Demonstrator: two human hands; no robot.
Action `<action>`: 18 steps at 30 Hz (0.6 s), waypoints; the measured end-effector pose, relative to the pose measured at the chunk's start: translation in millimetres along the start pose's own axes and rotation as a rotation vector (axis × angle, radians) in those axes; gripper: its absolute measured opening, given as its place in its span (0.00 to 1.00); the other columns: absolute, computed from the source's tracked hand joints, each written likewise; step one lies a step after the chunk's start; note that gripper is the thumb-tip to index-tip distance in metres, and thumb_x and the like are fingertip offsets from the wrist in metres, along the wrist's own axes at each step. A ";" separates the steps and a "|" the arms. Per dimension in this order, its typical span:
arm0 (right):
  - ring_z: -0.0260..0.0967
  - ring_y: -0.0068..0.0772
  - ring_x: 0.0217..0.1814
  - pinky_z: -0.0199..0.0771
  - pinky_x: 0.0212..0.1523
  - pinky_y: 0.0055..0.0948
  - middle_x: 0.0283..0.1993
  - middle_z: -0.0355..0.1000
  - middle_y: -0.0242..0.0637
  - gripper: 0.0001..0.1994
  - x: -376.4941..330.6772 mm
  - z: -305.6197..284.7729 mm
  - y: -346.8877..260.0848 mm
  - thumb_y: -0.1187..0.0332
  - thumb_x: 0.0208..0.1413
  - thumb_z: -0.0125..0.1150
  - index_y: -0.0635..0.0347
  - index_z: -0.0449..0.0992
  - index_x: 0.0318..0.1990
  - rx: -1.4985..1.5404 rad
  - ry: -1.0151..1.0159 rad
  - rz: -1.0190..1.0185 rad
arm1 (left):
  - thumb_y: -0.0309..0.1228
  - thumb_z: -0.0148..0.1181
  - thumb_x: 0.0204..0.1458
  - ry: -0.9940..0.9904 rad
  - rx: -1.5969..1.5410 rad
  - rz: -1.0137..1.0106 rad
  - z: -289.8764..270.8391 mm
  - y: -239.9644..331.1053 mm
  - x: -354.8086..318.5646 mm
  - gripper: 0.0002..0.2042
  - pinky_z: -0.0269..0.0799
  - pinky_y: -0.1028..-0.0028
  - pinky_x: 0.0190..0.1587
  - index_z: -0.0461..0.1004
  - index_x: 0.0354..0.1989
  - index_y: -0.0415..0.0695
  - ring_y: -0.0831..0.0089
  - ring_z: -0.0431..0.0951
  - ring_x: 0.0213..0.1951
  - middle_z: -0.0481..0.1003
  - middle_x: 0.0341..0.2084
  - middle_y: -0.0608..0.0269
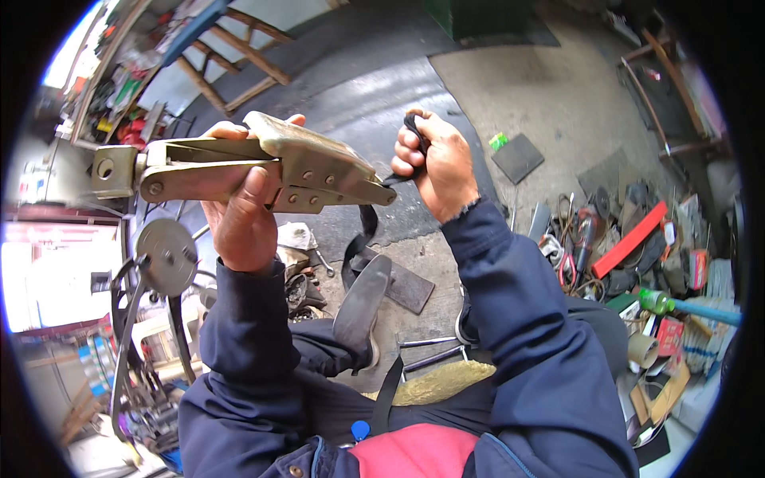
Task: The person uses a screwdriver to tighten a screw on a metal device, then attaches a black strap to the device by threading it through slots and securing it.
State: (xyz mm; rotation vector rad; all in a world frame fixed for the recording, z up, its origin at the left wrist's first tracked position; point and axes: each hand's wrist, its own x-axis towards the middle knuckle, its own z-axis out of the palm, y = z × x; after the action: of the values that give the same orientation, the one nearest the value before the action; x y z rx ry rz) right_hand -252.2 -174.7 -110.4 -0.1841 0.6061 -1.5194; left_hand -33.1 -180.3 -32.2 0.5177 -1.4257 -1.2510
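One metal bracket (319,179), clamped in left hand (245,227); black strap (401,177), clenched in right hand (440,163)

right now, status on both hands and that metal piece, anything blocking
Left hand gripping raised metal mechanism. Right hand clenched on black strap beside it. Red bar off right, not blocking hands.

Dark matting (335,89) partly covers the grey floor (506,88) near a blue-topped wooden bench (194,33).
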 end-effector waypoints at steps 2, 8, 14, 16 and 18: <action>0.51 0.17 0.24 0.53 0.24 0.22 0.27 0.59 0.25 0.08 -31.9 29.5 -4.9 0.65 0.69 0.48 0.59 0.70 0.45 -0.095 -0.044 0.030 | 0.37 0.56 0.60 0.063 -0.066 0.083 2.0 34.2 -8.1 0.24 0.63 0.38 0.64 0.63 0.63 0.46 0.29 0.66 0.63 0.70 0.57 0.49; 0.46 0.10 0.20 0.47 0.21 0.17 0.25 0.61 0.21 0.18 -120.3 74.7 -3.9 0.56 0.71 0.51 0.65 0.75 0.45 -0.706 -0.244 -0.103 | 0.44 0.55 0.62 0.329 -0.401 0.180 9.9 100.1 -54.0 0.20 0.74 0.47 0.55 0.66 0.59 0.48 0.39 0.78 0.51 0.76 0.48 0.53; 0.47 0.05 0.19 0.44 0.21 0.13 0.29 0.70 0.25 0.13 -150.2 58.5 11.1 0.61 0.71 0.54 0.62 0.77 0.46 -0.915 -0.122 -0.186 | 0.47 0.55 0.63 0.444 -0.496 0.110 -0.4 95.8 -78.6 0.17 0.76 0.51 0.52 0.70 0.54 0.52 0.45 0.80 0.50 0.78 0.45 0.56; 0.54 0.09 0.25 0.52 0.28 0.15 0.33 0.75 0.30 0.13 -153.4 47.5 18.7 0.62 0.70 0.55 0.64 0.76 0.49 -0.978 -0.118 -0.207 | 0.47 0.55 0.63 0.443 -0.532 0.101 -8.9 89.3 -81.8 0.15 0.78 0.52 0.48 0.71 0.52 0.53 0.45 0.81 0.48 0.79 0.43 0.57; 0.73 0.20 0.42 0.72 0.45 0.24 0.37 0.79 0.37 0.18 -159.0 37.1 25.3 0.60 0.69 0.56 0.68 0.74 0.55 -1.169 -0.274 -0.288 | 0.47 0.54 0.63 0.477 -0.510 0.089 -22.7 86.1 -83.4 0.15 0.79 0.53 0.47 0.71 0.51 0.54 0.45 0.81 0.47 0.79 0.42 0.57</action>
State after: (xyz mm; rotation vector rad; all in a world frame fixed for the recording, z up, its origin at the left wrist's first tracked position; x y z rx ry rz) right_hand -202.4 -29.0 -50.6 -1.3903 1.2165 -1.1980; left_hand 39.2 -88.7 3.3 0.3615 -0.6896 -1.2559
